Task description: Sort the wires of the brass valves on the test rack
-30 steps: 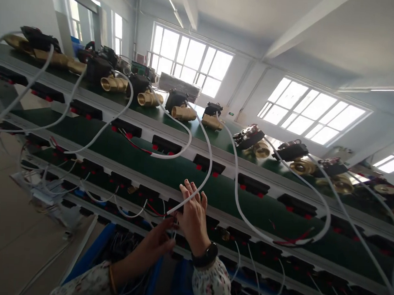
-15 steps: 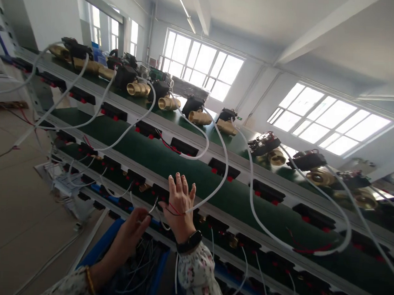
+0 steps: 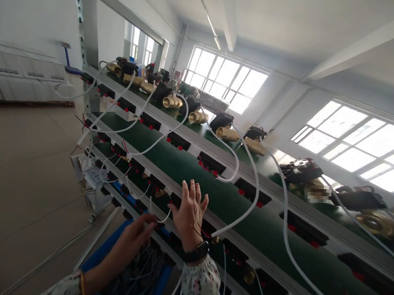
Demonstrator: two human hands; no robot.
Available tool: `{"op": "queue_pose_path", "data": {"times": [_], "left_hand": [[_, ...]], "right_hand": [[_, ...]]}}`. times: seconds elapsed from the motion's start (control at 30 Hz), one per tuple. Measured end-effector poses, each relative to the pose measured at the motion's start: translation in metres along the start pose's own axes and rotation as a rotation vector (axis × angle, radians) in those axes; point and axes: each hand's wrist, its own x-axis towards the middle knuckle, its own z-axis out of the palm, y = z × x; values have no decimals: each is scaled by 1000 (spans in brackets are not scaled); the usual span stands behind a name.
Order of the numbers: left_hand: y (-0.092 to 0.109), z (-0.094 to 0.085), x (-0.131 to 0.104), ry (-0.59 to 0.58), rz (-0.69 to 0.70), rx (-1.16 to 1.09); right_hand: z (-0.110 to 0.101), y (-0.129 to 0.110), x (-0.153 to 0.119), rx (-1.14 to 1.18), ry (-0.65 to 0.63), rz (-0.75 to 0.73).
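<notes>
Looking up from the head view, the right hand (image 3: 189, 212) is seen raised against the tiered rack (image 3: 214, 196), its fingers spread wide and pointing upward, with a dark watch (image 3: 197, 253) on the wrist. A white cable (image 3: 246, 210) with thin red and black leads is seen ending just beside the heel of that hand, near the wrist; whether it is pinched or merely resting against the palm cannot be told. The left hand (image 3: 137, 234) is held lower, its fingers curled toward a thin white wire (image 3: 161, 219) near a black connector block (image 3: 156, 182); a firm grip on it cannot be confirmed.

Several risks are judged likely. The cable is looped up to a brass valve (image 3: 228, 133) on the top shelf, so a pull on it could drag that valve off the edge. The bare leads could be bent or pushed into the wrong block, since many identical blocks with red tabs are set close together. A sleeve or the watch could be snagged by the hanging loops of neighbouring cables. The blue bin (image 3: 101, 256) below is crowded with loose wires, where tangling is possible.

No brand, label or writing can be read; one small patch near a far valve is blurred.
</notes>
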Motion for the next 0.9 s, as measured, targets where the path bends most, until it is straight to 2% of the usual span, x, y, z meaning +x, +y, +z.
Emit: {"op": "queue_pose_path", "data": {"times": [0.03, 0.07, 0.1, 0.23, 0.33, 0.43, 0.5, 0.53, 0.57, 0.63, 0.7, 0.73, 0.8, 0.9], "left_hand": [[-5, -7, 5, 124, -19, -1], [-8, -13, 12, 193, -32, -13], [-10, -17, 20, 204, -38, -29], [-1, -23, 53, 61, -51, -107], [9, -24, 62, -48, -31, -127], [9, -31, 50, -221, -2, -112], [0, -41, 36, -357, 42, -68], [-6, -50, 30, -378, 70, -32], [-13, -60, 27, -340, 92, 3], [-25, -85, 31, -104, 101, 27], [-31, -112, 49, 144, 64, -34], [-31, -124, 62, 200, 51, -77], [-28, -142, 87, 156, 47, -144], [-23, -153, 113, -16, 35, -209]], "right_hand": [[2, -7, 5, 8, -7, -33], [5, -14, 10, 21, -11, -71], [8, -22, 16, 37, -13, -104], [25, -51, 38, 69, 17, -89], [36, -60, 46, 52, 60, -20], [38, -62, 47, 26, 70, 0], [36, -64, 47, 7, 58, 8], [35, -67, 47, -4, 50, 13], [34, -72, 48, -15, 40, 15], [36, -89, 53, -21, 16, -6], [44, -111, 62, -5, -1, -42], [50, -123, 68, 6, 0, -51], [63, -143, 81, 20, 13, -43], [79, -158, 97, 18, 36, 9]]}}
